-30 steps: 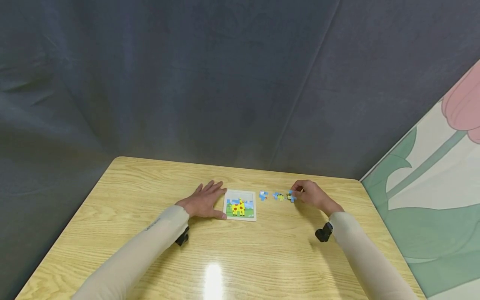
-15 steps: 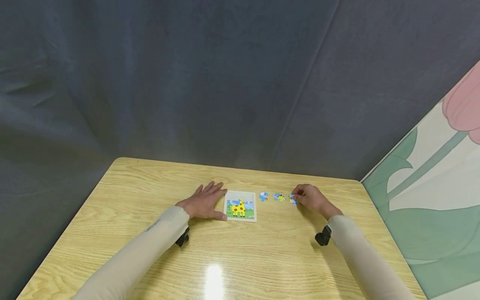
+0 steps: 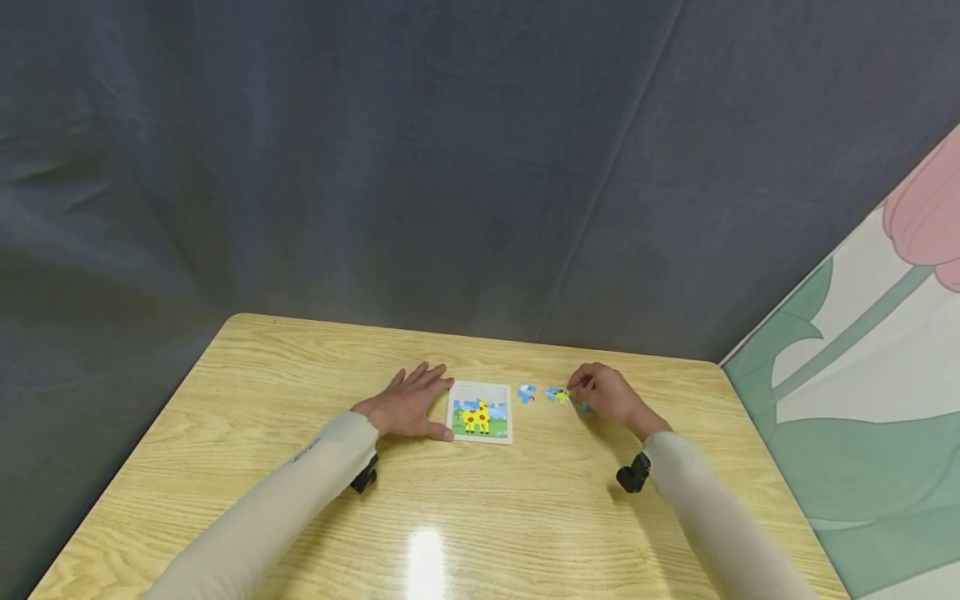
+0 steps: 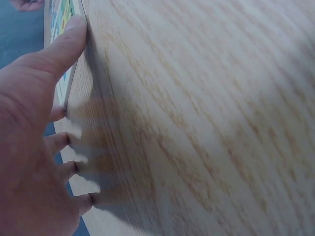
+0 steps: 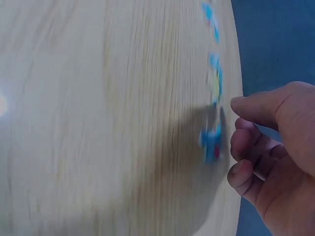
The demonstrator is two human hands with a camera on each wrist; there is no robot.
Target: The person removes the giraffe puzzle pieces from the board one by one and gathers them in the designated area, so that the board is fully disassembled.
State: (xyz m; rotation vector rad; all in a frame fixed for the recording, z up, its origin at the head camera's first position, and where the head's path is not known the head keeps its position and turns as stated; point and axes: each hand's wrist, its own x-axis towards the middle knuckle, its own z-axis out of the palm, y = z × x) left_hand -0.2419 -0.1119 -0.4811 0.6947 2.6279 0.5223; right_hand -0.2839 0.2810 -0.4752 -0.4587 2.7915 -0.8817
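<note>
Over the wood-grain desk (image 3: pixel 480 517), your left hand (image 3: pixel 407 407) lies spread, touching the puzzle tray (image 3: pixel 482 391); your right hand (image 3: pixel 609 395) curls loosely, seemingly empty, just beside the loose pieces (image 3: pixel 558 395). You appear to be arranging these; the next move probably calls for a light pinch.

We see a left hand (image 3: pixel 407 408) spread, touching the giraffe puzzle tray (image 3: pixel 482 390) on the wood-grain tabletop (image 3: pixel 517 517), and a right hand (image 3: pixel 609 394) with bent fingers (image 3: pixel 583 374) beside loose jigsaw pieces (image 3: pixel 527 394).

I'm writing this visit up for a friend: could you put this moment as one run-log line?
left hand: touching tray | right hand: above loose pieces, nothing visibly held | tray: giraffe picture, top part bare
</note>
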